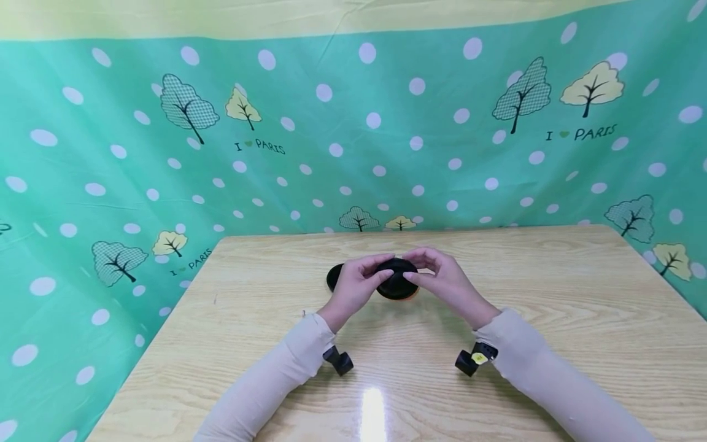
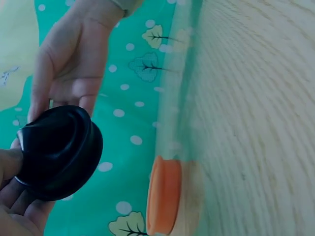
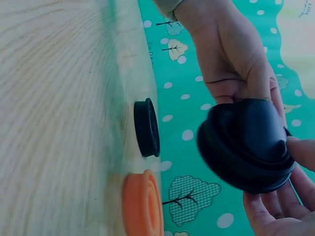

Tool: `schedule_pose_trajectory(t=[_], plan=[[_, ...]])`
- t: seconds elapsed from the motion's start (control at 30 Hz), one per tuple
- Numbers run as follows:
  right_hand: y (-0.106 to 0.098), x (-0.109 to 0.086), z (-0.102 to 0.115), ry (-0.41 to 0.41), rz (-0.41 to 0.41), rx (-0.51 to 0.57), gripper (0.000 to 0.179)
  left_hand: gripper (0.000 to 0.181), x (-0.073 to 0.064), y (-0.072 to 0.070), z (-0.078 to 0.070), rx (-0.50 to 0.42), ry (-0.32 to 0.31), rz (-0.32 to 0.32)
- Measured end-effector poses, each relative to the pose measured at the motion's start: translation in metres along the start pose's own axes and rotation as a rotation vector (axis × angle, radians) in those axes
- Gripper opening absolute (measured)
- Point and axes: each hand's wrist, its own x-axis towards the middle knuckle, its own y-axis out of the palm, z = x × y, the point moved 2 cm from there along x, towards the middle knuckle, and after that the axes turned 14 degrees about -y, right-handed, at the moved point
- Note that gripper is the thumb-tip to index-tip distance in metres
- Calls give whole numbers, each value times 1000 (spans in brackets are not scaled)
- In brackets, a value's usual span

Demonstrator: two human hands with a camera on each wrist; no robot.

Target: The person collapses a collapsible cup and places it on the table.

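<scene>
Both hands hold a round black rubbery piece [image 1: 395, 285] above the table, one hand at each side. It has a thick rim and a bent, pushed-in middle, as the piece [image 2: 64, 152] shows in the left wrist view. My left hand [image 1: 353, 287] pinches its left side, thumb on the near face and fingers behind. On the other side my right hand [image 1: 442, 276] grips the edge, its thumb [image 3: 299, 150] pressing the face. Below stands an orange ringed disc [image 3: 142, 206], mostly hidden in the head view. A flat black disc with a raised rim [image 3: 146, 128] lies beside it.
The wooden table [image 1: 265, 276] reaches back to a green dotted curtain [image 1: 309, 123]. Each wrist wears a small black camera, the left camera [image 1: 339, 362] and the right camera [image 1: 468, 362], both low over the tabletop.
</scene>
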Motion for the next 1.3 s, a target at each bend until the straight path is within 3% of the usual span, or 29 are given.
schedule_pose_trajectory(t=[0.2,0.53,0.77,0.93,1.17,1.3], plan=[[4,1,4,-22,74,-26,38,33,-3,1,1,16,1,59],[4,-1,1,-3,44,-118,36,32,-2,2,4,24,11,43],[3,-1,1,-42,11,-104,33,35,11,2,23,-7,-18,55],[2,-1,0,-32,-34,-39,31,39,11,-1,21,-44,-39,37],[-1,-1,-2,100,-168,246,38,42,11,-1,18,-115,-41,49],[0,-2,-1,120,-196,330,38,42,10,1,17,-163,-21,56]])
